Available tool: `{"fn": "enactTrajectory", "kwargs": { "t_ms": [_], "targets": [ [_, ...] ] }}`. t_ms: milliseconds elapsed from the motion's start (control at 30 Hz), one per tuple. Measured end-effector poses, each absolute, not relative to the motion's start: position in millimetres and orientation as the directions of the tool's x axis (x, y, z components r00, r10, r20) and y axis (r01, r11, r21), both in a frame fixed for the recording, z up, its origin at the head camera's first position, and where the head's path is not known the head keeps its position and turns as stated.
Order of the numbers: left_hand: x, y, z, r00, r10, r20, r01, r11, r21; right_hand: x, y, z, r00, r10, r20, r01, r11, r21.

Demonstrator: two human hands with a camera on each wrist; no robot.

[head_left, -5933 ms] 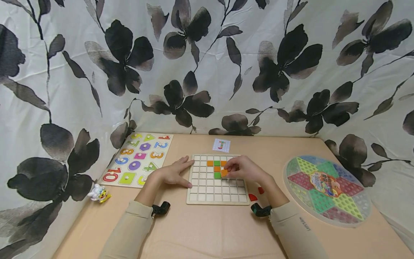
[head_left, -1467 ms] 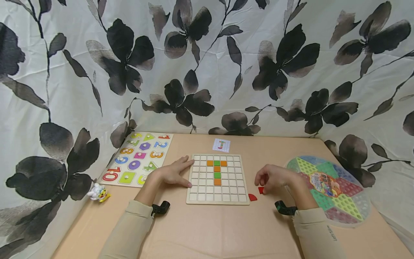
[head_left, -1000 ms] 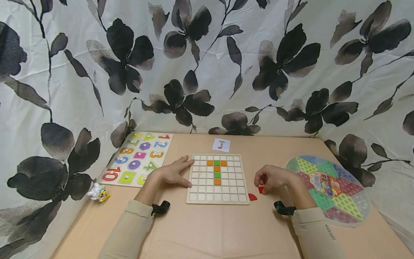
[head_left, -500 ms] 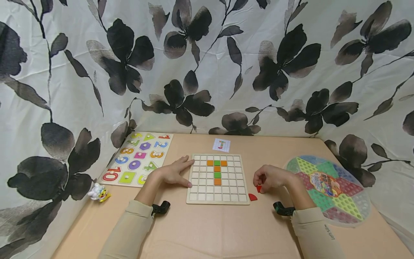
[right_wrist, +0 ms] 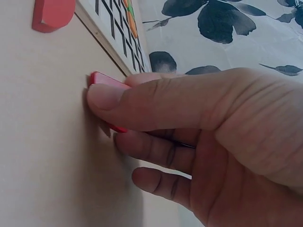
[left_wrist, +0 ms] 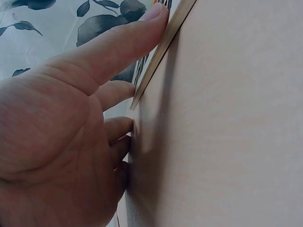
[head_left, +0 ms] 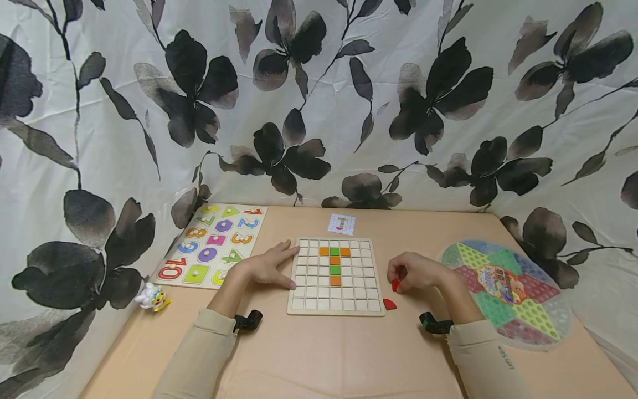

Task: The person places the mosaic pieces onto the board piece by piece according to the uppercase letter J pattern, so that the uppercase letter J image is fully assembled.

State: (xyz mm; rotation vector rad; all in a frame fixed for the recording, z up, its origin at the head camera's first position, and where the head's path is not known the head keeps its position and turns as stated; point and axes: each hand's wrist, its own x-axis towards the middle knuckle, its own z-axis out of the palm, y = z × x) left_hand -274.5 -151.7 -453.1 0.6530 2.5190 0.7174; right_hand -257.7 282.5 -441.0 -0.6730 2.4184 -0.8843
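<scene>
A pale wooden grid board (head_left: 310, 305) lies mid-table, with orange and green square tiles (head_left: 335, 270) in a T-like pattern on its upper half. My left hand (head_left: 266, 266) rests along the board's left edge, thumb and fingers stretched against it. To the right of the board, my right hand (head_left: 418, 271) pinches a small red tile (right_wrist: 108, 80) between thumb and fingers, close over the table; most of the tile is hidden by the thumb. A second red piece (head_left: 389, 304), with one rounded side, lies at the board's lower right corner.
Behind the board lies a small pattern card (head_left: 341, 224). A number-and-shape board (head_left: 211, 246) is at the left, near a small toy figure (head_left: 152, 297). On the right sits a round Chinese checkers board (head_left: 505, 293). Patterned cloth (head_left: 319, 100) hangs behind the table.
An orange tile held earlier by my right hand now lies in the grid's column. That hand went right to the red tile, and now lifts and tilts it slightly leftward. The left hand stays put.
</scene>
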Motion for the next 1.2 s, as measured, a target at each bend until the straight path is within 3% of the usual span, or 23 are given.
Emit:
{"fn": "enactTrajectory", "kwargs": {
  "t_ms": [533, 967, 1200],
  "targets": [
    [-274.9, -151.6, -453.3, -0.791, 0.544, -0.279, 0.314, 0.753, 0.579, -257.7, 282.4, -441.8, -0.772, -0.611, -0.173, -0.344, 0.632, -0.694],
    [-276.6, -152.4, -454.7, -0.79, 0.546, -0.28, 0.313, 0.751, 0.581, -258.3, 280.3, -440.3, -0.786, -0.584, -0.204, -0.33, 0.675, -0.66],
    [-276.2, -152.0, -454.1, -0.79, 0.543, -0.286, 0.31, 0.754, 0.579, -259.0, 279.8, -440.2, -0.778, -0.609, -0.155, -0.372, 0.645, -0.668]
  ]
}}
